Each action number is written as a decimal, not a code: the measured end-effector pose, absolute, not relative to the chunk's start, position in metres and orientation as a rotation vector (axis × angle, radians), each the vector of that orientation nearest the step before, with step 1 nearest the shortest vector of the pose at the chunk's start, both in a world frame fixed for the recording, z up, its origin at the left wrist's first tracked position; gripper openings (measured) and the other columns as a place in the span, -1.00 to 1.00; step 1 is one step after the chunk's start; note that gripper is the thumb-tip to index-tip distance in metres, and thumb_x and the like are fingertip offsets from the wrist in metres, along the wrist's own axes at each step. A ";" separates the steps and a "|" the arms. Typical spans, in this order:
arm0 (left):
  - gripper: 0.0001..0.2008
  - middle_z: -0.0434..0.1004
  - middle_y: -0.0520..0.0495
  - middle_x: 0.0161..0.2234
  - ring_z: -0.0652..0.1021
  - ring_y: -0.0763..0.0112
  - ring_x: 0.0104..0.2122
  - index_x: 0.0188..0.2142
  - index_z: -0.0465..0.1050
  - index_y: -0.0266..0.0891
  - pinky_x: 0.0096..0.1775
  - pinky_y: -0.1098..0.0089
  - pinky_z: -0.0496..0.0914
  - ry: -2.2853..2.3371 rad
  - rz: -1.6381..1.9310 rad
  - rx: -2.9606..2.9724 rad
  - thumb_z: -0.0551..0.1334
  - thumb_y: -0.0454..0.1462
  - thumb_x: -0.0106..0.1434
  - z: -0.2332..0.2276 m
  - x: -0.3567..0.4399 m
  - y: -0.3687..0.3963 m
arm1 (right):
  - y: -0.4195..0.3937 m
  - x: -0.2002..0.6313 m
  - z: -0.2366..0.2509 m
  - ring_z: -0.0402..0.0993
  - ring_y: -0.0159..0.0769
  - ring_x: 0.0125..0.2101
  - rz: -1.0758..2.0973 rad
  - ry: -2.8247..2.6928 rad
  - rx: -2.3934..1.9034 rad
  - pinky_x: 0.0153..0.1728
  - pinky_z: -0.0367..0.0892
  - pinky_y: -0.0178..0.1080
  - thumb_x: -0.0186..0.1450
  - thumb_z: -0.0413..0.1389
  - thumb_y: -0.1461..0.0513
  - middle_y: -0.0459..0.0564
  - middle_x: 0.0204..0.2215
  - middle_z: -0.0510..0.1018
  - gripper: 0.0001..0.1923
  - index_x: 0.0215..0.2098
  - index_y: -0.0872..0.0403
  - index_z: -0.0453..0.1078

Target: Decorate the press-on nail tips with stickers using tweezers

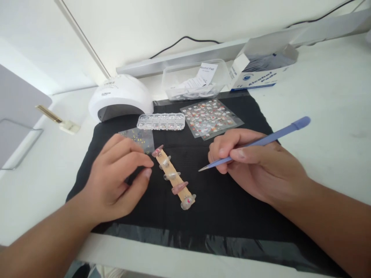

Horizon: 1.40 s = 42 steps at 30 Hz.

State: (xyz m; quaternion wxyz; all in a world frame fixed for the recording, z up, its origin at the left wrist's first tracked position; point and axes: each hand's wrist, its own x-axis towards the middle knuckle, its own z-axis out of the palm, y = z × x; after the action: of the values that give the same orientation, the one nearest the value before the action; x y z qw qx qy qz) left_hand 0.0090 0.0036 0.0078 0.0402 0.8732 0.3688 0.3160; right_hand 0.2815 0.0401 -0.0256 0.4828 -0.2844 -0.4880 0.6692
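Note:
A wooden stick (174, 177) with several press-on nails stuck across it lies on the black mat (220, 208). My left hand (116, 179) rests on the mat just left of the stick, fingers curled, thumb and forefinger near its upper end, holding nothing I can see. My right hand (255, 166) grips blue tweezers (261, 142), whose tip points left toward the stick and hovers a little to its right.
A small sticker sheet (139, 138), a clear rhinestone case (161, 121) and a larger sticker sheet (211, 117) lie at the mat's far side. Behind stand a white nail lamp (120, 97), a clear plastic tub (193, 79) and an alcohol pad box (262, 65).

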 end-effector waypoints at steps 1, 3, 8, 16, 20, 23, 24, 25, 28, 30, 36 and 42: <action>-0.82 0.48 -0.05 -0.32 0.41 0.32 -0.34 -0.24 0.44 -0.22 -0.27 0.25 0.32 1.121 0.935 2.690 0.23 -0.51 0.27 0.006 0.009 0.006 | 0.040 0.282 -0.026 0.44 -0.34 -0.58 1.627 -1.188 -0.696 -0.53 0.26 -0.24 0.16 0.29 0.30 -0.10 -0.63 0.54 -0.90 -0.50 0.03 0.62; -0.85 0.50 -0.06 -0.32 0.41 0.32 -0.33 -0.25 0.46 -0.24 -0.24 0.26 0.34 1.134 0.888 2.710 0.24 -0.50 0.29 0.002 0.012 0.008 | 0.040 0.282 -0.026 0.44 -0.34 -0.58 1.621 -1.188 -0.703 -0.53 0.25 -0.24 0.17 0.31 0.27 -0.09 -0.63 0.53 -0.91 -0.50 0.03 0.62; -0.90 0.51 -0.07 -0.39 0.42 0.30 -0.35 -0.30 0.51 -0.27 -0.25 0.25 0.35 1.249 0.842 2.644 0.25 -0.41 0.37 -0.007 0.020 0.012 | 0.041 0.282 -0.025 0.42 -0.35 -0.58 1.623 -1.192 -0.718 -0.55 0.24 -0.25 0.17 0.33 0.26 -0.09 -0.63 0.52 -0.92 -0.50 0.04 0.63; -0.86 0.46 -0.08 -0.42 0.40 0.25 -0.36 -0.31 0.54 -0.28 -0.24 0.20 0.31 1.270 0.816 2.622 0.22 -0.40 0.36 -0.010 0.029 0.013 | 0.041 0.280 -0.023 0.42 -0.37 -0.59 1.632 -1.169 -0.723 -0.56 0.24 -0.27 0.11 0.31 0.30 -0.08 -0.65 0.52 -0.92 -0.53 0.03 0.63; -0.90 0.44 -0.06 -0.41 0.39 0.27 -0.36 -0.28 0.52 -0.27 -0.23 0.20 0.31 1.277 0.845 2.602 0.22 -0.41 0.35 -0.009 0.026 0.012 | 0.040 0.279 -0.022 0.41 -0.38 -0.59 1.633 -1.165 -0.724 -0.57 0.24 -0.28 0.10 0.31 0.30 -0.09 -0.65 0.52 -0.92 -0.53 0.03 0.63; -0.94 0.43 -0.04 -0.38 0.40 0.28 -0.34 -0.23 0.49 -0.27 -0.23 0.22 0.30 1.244 0.908 2.574 0.24 -0.40 0.34 -0.005 0.023 0.010 | 0.040 0.279 -0.022 0.41 -0.37 -0.59 1.632 -1.158 -0.722 -0.56 0.23 -0.28 0.10 0.30 0.30 -0.09 -0.65 0.51 -0.92 -0.53 0.03 0.63; -0.95 0.42 -0.04 -0.37 0.39 0.28 -0.33 -0.23 0.47 -0.27 -0.24 0.22 0.29 1.214 0.915 2.574 0.24 -0.40 0.33 -0.004 0.023 0.009 | 0.040 0.279 -0.022 0.41 -0.37 -0.59 1.632 -1.158 -0.721 -0.56 0.23 -0.27 0.10 0.29 0.30 -0.10 -0.65 0.51 -0.92 -0.53 0.03 0.63; -0.95 0.42 -0.04 -0.37 0.39 0.29 -0.33 -0.23 0.46 -0.27 -0.24 0.23 0.29 1.180 0.910 2.581 0.24 -0.40 0.32 -0.003 0.022 0.008 | 0.040 0.279 -0.022 0.41 -0.37 -0.59 1.634 -1.158 -0.721 -0.56 0.23 -0.27 0.10 0.29 0.30 -0.10 -0.65 0.51 -0.91 -0.53 0.03 0.63; -0.95 0.39 -0.05 -0.38 0.36 0.30 -0.36 -0.28 0.46 -0.28 -0.26 0.24 0.27 1.100 0.854 2.621 0.25 -0.42 0.29 -0.001 0.024 0.005 | 0.040 0.279 -0.022 0.41 -0.37 -0.59 1.640 -1.160 -0.723 -0.57 0.23 -0.28 0.10 0.29 0.31 -0.09 -0.64 0.52 -0.92 -0.53 0.04 0.62; -0.95 0.39 -0.06 -0.39 0.36 0.29 -0.37 -0.29 0.48 -0.29 -0.27 0.23 0.27 1.105 0.816 2.635 0.25 -0.41 0.28 -0.002 0.027 0.004 | 0.040 0.279 -0.021 0.41 -0.38 -0.59 1.645 -1.160 -0.722 -0.57 0.23 -0.28 0.10 0.29 0.31 -0.09 -0.64 0.52 -0.92 -0.53 0.04 0.62; -0.88 0.45 -0.10 -0.43 0.37 0.24 -0.36 -0.36 0.52 -0.27 -0.27 0.21 0.30 1.155 0.748 2.650 0.25 -0.35 0.34 -0.006 0.030 0.003 | 0.040 0.280 -0.023 0.40 -0.38 -0.58 1.649 -1.148 -0.715 -0.57 0.23 -0.29 0.10 0.28 0.32 -0.09 -0.64 0.51 -0.92 -0.53 0.05 0.61; -0.86 0.45 -0.07 -0.43 0.37 0.24 -0.36 -0.38 0.49 -0.24 -0.29 0.21 0.30 1.165 0.742 2.623 0.28 -0.29 0.34 -0.007 0.033 0.002 | 0.039 0.281 -0.023 0.40 -0.37 -0.59 1.654 -1.144 -0.718 -0.57 0.23 -0.29 0.09 0.29 0.31 -0.09 -0.64 0.52 -0.93 -0.53 0.04 0.62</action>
State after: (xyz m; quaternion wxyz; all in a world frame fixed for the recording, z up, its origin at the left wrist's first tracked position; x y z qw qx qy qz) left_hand 0.0328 0.0016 -0.0067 0.0885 0.8814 0.3915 0.2492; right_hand 0.2805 0.0393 -0.0228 0.4819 -0.2945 -0.4694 0.6787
